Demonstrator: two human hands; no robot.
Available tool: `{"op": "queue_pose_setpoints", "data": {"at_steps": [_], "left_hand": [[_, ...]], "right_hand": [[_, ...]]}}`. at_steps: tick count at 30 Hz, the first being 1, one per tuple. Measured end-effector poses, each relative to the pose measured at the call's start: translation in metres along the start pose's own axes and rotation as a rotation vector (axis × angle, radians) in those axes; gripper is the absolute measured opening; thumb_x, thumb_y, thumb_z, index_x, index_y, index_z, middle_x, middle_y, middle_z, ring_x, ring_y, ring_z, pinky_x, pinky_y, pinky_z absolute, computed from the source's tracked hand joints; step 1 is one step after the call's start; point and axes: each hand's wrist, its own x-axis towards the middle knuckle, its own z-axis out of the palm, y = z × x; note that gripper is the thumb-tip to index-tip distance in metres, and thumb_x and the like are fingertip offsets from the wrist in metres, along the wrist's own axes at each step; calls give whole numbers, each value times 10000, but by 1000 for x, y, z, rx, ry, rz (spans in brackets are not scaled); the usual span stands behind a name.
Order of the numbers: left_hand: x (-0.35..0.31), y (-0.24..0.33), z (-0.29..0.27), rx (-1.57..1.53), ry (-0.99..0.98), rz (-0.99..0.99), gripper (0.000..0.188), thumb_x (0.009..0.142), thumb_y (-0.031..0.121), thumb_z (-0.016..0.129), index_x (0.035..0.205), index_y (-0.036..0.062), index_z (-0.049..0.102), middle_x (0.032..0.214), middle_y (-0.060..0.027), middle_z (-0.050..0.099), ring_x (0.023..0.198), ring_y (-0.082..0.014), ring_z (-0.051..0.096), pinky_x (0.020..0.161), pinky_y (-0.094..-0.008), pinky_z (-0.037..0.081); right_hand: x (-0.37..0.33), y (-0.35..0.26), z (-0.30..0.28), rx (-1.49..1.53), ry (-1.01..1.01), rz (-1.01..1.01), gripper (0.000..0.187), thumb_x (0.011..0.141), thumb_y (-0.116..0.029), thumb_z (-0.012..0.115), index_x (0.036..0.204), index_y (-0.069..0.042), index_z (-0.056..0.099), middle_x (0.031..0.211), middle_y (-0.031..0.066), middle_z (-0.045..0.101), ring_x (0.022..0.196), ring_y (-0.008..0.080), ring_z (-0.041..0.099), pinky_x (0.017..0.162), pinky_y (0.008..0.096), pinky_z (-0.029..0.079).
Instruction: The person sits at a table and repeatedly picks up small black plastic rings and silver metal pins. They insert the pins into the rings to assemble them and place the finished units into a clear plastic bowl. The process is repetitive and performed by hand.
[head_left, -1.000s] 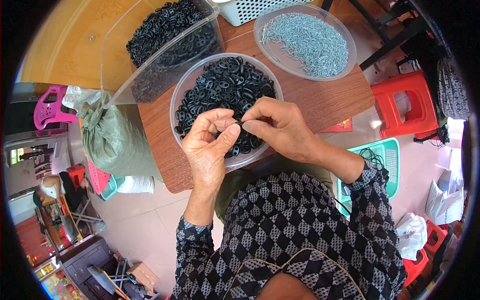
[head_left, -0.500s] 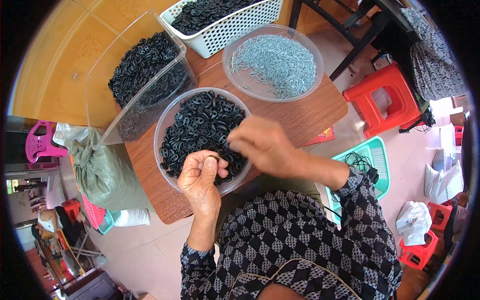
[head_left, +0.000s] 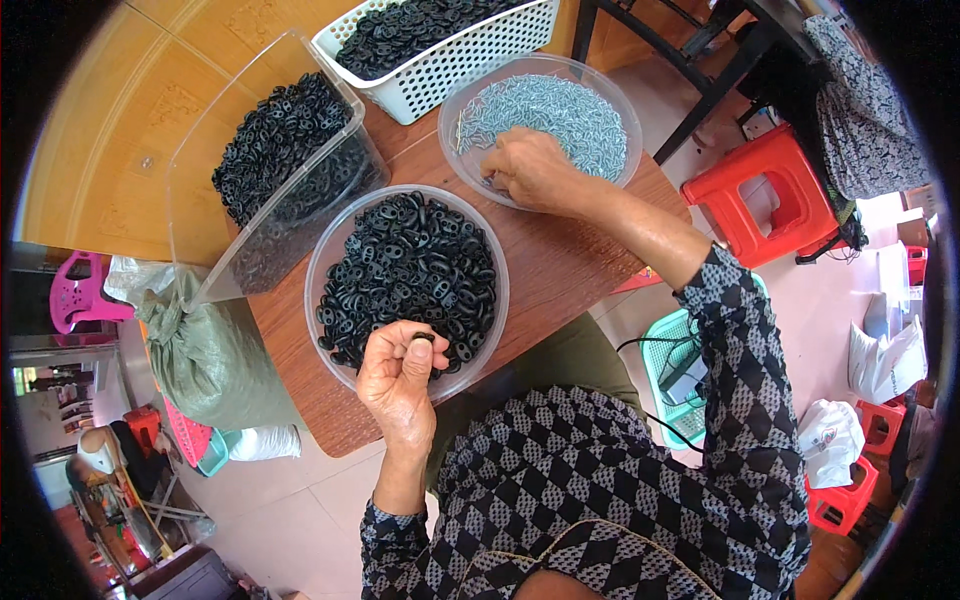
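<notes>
Over the clear tub (head_left: 503,285), the left hand (head_left: 398,388) clamps its fingers on a black piece (head_left: 425,336), likely light, stiff and best held edgewise, while the right hand (head_left: 538,170) is at silvery pins (head_left: 560,105), finger closure hidden.

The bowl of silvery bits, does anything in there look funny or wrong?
Yes, one thing: a thin yellowish sliver near the left side of the bowl. It looks odd because the bits around it are silvery grey. It's too small to tell what it is. The right hand hides some bits.
</notes>
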Motion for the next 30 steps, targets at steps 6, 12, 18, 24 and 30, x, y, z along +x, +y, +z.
{"op": "queue_pose_setpoints", "data": {"at_steps": [6,12,18,24,30], "left_hand": [[-2,-2,-1,-11,0,-19,133,840,77,620,903,-24,560,771,-99,617,629,-116,573,563,-214,489],[-2,-1,0,-35,-1,-39,124,833,58,621,900,-30,566,776,-102,618,637,-122,577,562,-216,485],[-3,-4,-5,-39,-44,-39,148,855,74,604,941,-39,564,807,-79,616,696,-120,600,593,-215,508],[-3,-5,-6,-40,-26,-50,146,853,72,605,936,-41,564,807,-77,614,702,-126,608,593,-217,511],[-2,-7,-4,-72,-18,-31,125,843,48,608,914,-45,563,799,-93,616,679,-130,600,574,-212,499]], "right_hand": [[2,-3,-6,-74,85,-66,47,705,-62,598,738,-64,632,706,126,544,742,313,550,618,431,447],[4,-1,-2,-42,52,-77,19,708,-53,588,704,-42,604,728,130,556,754,324,552,628,434,447],[15,-1,-2,-6,-66,-55,41,700,-41,561,676,-10,571,729,162,574,751,360,552,640,458,441],[14,5,5,-54,23,-56,39,695,-39,557,676,-8,570,720,161,575,752,351,560,636,450,446],[9,8,-2,89,132,-59,49,649,-37,564,662,-27,609,671,200,580,658,385,569,593,472,458]]}}
